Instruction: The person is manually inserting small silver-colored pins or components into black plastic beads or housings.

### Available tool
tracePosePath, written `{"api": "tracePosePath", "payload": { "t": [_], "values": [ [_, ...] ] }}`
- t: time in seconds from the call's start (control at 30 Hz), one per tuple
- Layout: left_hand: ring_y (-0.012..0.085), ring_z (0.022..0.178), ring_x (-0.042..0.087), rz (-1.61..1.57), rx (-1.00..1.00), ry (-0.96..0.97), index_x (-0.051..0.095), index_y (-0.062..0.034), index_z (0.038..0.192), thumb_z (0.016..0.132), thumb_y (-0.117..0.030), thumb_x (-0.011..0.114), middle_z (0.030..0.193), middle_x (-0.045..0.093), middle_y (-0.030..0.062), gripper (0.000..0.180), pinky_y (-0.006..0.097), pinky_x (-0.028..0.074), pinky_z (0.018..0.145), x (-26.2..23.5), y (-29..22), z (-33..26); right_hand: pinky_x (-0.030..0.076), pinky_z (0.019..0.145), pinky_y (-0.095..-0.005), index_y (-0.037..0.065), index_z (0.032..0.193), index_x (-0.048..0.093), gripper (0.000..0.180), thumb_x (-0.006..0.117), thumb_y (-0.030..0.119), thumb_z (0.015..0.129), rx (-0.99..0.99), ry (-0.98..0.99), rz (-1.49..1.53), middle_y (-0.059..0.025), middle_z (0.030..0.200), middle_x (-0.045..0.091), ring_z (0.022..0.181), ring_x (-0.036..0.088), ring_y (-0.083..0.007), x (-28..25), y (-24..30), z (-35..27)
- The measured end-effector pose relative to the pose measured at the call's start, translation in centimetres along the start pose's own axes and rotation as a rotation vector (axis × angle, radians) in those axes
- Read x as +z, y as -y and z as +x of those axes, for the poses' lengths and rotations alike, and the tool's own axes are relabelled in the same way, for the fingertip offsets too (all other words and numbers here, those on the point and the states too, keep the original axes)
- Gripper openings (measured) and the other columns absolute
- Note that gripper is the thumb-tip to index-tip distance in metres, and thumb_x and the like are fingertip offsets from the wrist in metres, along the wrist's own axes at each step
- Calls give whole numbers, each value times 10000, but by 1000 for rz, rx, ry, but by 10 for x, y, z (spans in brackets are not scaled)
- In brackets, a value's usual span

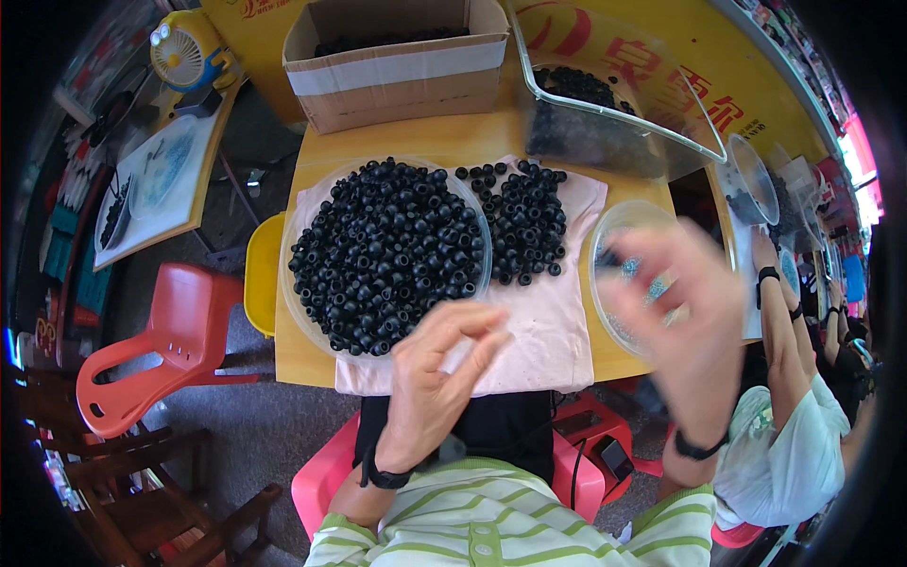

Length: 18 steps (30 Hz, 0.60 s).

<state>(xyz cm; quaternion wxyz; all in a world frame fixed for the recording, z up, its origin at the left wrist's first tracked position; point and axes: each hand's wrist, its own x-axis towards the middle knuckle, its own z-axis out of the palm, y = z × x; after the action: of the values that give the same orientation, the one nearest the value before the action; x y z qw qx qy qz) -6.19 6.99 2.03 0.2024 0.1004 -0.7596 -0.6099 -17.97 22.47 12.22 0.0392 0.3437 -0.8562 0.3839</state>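
My left hand (pixel 439 383) hovers just past the near right edge of a round clear tray (pixel 487 250). Its fingers are curled with the thumb and forefinger close together; anything between them is too small to make out. That tray is heaped with small black hollow bead-like parts (pixel 387 250). A looser pile of black parts (pixel 525 219) lies to its right on a pale pink cloth (pixel 543 331). Farther right, my right hand (pixel 675 302) is smeared by motion over a shallow clear dish (pixel 602 317) holding small teal bits (pixel 656 287). Its fingers cannot be made out.
A cardboard box (pixel 397 90) and a clear plastic bin (pixel 652 156), both with black parts inside, stand at the table's back. A yellow tub (pixel 263 274) sits by the left edge, near a red chair (pixel 189 321). Another person (pixel 784 435) works at the right.
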Motion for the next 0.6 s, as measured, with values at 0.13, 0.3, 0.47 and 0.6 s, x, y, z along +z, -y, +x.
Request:
{"api": "tracePosePath", "payload": {
  "t": [0.13, 0.3, 0.47, 0.6],
  "values": [
    [285, 907, 588, 532, 206, -190, 683, -14, 1019, 792, 12, 689, 968, 638, 119, 229, 355, 473, 786, -10, 18, 22, 472, 629, -265, 11, 1010, 683, 286, 678, 231, 828, 175, -193, -175, -65, 820, 694, 691, 603, -101, -29, -20, 69],
    [283, 901, 558, 592, 171, -135, 680, -18, 1034, 786, 5, 692, 959, 604, 118, 250, 362, 461, 782, -7, 21, 30, 511, 792, -402, 16, 969, 715, 420, 620, 402, 832, 203, -206, -360, -191, 920, 702, 821, 676, -331, -20, -96, 126],
    [286, 899, 561, 619, 156, -113, 678, -6, 1010, 791, -20, 697, 946, 605, 121, 220, 367, 463, 781, 0, 27, 34, 501, 868, -449, 21, 879, 721, 437, 604, 440, 842, 275, -120, -594, -243, 918, 676, 935, 647, -401, 1, -125, 140],
    [298, 906, 557, 611, 127, -132, 669, 3, 979, 792, -10, 689, 936, 602, 124, 189, 376, 466, 789, 2, 30, 33, 498, 794, -477, 0, 836, 697, 396, 604, 383, 862, 75, -221, -505, -233, 854, 665, 867, 650, -399, -6, -95, 121]
  ]
}}
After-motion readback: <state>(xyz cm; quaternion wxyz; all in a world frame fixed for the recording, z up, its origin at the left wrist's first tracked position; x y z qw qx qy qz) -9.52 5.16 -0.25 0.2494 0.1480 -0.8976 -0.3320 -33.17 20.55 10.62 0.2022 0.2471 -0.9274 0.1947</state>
